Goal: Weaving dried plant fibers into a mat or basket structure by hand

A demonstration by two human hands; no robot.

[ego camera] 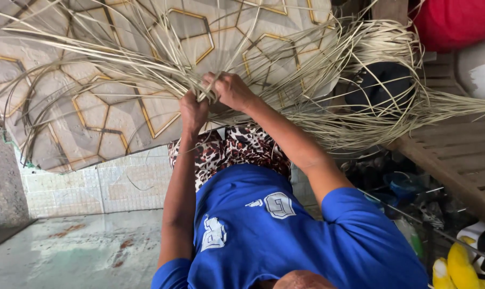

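A loose fan of long pale cane strips (119,64) spreads over the patterned floor in front of my knees. My left hand (193,111) is closed around a bunch of these strips where they cross. Touching it just to the right, my right hand (233,91) pinches strips at the same crossing point. More strips (381,43) sweep off to the right in a thick curved bundle. My blue shirt (264,225) and spotted trousers (237,150) fill the lower middle of the view.
The floor has beige tiles with gold hexagon lines (92,118). A slatted wooden bench (456,160) stands at the right, with a dark round object (379,85) and a red object (456,18) beyond. Cluttered items, including something yellow (459,267), lie at lower right.
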